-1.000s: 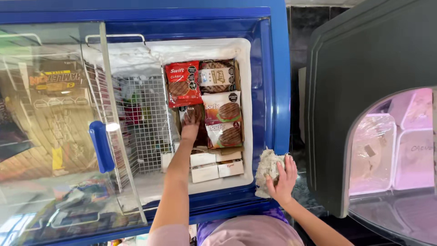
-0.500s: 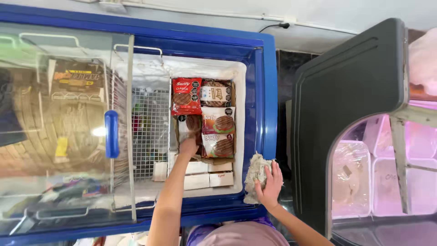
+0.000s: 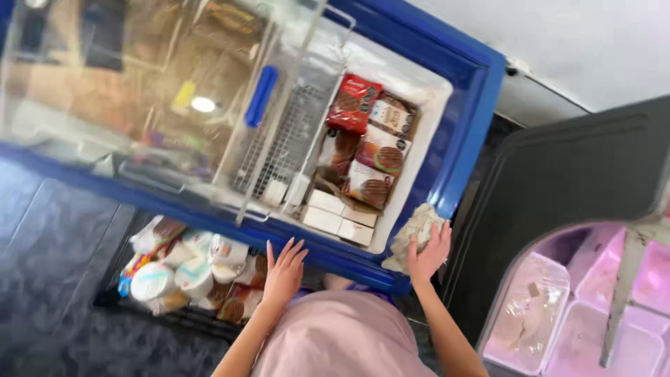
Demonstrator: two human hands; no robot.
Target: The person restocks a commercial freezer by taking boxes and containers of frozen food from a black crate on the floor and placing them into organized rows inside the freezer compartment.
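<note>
A blue chest freezer (image 3: 466, 146) stands open on its right side, its sliding glass lid (image 3: 160, 98) pushed left. Inside lie red and brown packets of frozen food (image 3: 373, 150) and white boxes (image 3: 335, 216). My left hand (image 3: 283, 269) hovers open, fingers spread, outside the freezer's front edge and above a crate of tubs. My right hand (image 3: 429, 251) presses a crumpled pale cloth (image 3: 415, 234) against the freezer's front right rim.
A dark crate (image 3: 178, 269) with several ice-cream tubs and packets sits on the grey floor below the freezer. A wire basket (image 3: 279, 146) hangs inside the freezer. At the right is a second freezer (image 3: 579, 279) with pink-lit tubs under a curved lid.
My left hand has come out of the freezer and now hangs over the crate. The view has swung and tilted. My right hand stays on the cloth at the rim.
</note>
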